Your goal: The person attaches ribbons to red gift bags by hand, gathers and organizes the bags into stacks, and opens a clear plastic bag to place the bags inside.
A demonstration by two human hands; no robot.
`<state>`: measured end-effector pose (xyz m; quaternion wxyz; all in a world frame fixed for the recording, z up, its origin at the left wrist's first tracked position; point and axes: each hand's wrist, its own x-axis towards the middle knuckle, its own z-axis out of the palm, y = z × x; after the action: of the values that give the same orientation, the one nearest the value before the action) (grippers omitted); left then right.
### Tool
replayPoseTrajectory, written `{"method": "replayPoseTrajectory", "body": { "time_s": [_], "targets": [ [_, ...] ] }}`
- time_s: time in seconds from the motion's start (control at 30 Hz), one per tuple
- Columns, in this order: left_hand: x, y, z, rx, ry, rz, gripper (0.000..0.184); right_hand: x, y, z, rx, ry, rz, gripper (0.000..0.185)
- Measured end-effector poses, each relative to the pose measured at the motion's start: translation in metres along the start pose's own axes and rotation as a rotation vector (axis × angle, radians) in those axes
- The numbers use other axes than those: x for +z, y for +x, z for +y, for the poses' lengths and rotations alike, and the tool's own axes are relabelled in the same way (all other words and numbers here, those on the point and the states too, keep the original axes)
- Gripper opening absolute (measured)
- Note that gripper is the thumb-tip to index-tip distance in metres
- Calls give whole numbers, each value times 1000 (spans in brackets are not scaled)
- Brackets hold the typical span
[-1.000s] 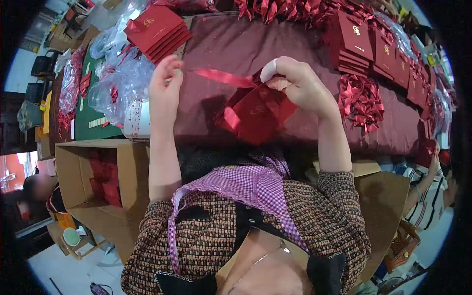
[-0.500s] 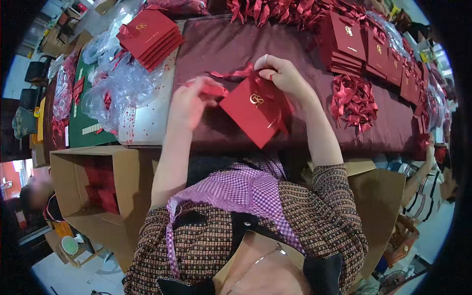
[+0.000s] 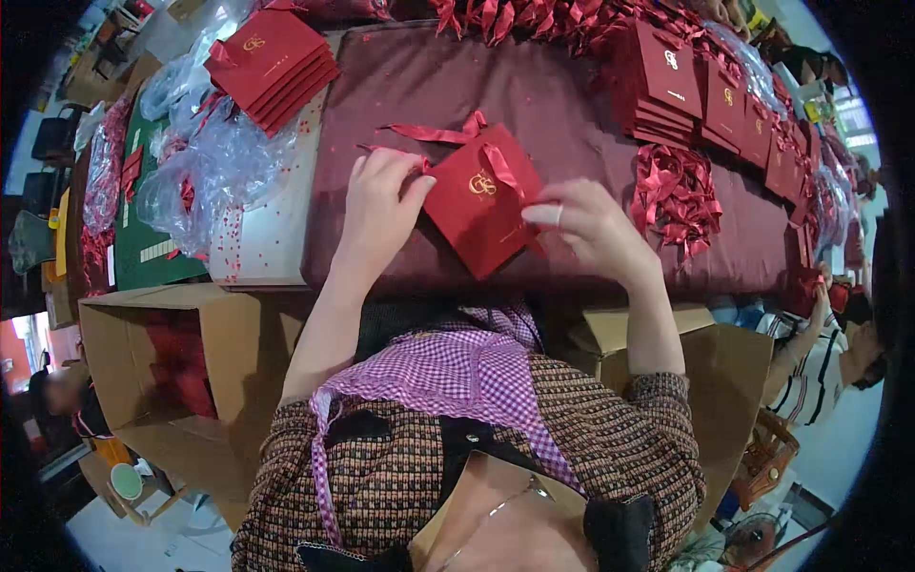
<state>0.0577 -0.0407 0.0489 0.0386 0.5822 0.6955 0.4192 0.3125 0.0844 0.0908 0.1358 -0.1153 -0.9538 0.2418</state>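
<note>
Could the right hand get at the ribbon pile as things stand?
Probably yes: the right hand, beside the red bag, looks close to the ribbon pile, with only tablecloth showing between hand and pile.

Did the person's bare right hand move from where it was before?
Yes. Judged against the loose pile of shiny red ribbons, the bare right hand has moved closer to it and lower in the view.

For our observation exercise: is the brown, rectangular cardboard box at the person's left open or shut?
Open: the cardboard box has an uncovered mouth, with dark red contents visible inside. How full, I cannot tell.
</note>
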Motion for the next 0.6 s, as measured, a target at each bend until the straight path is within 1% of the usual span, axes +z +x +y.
{"method": "replayPoseTrajectory", "body": {
  "time_s": [0.03,0.07,0.1,0.17,0.27,0.3,0.4,0.47,0.5,0.53,0.6],
  "targets": [
    [4,1,-1,35,49,-37,21,3,-8,-2,-15,-29,-46,45],
    [8,1,-2,-24,42,-103,24,1,-14,-12,12,-54,-99,47],
    [11,1,-3,-30,41,-97,24,3,-19,-16,-4,-82,-91,44],
    [17,-1,-5,30,75,-75,25,11,-27,-23,-15,-146,-92,38],
    [21,-1,-8,-39,129,-132,25,33,-40,-11,28,-182,-61,33],
    [23,0,-8,-42,133,-134,25,37,-41,-8,14,-160,-8,27],
    [24,-1,-8,-29,130,-102,22,48,-46,4,71,-111,55,22],
    [21,0,-8,-12,62,-97,19,51,-46,5,111,-35,168,22],
    [18,1,-5,-34,41,-95,17,52,-45,6,137,-8,212,23],
    [15,2,-3,-33,45,-100,17,52,-45,6,156,63,282,20],
    [9,3,-2,-110,-14,-169,16,39,-36,-3,153,58,413,15]
  ]
}}
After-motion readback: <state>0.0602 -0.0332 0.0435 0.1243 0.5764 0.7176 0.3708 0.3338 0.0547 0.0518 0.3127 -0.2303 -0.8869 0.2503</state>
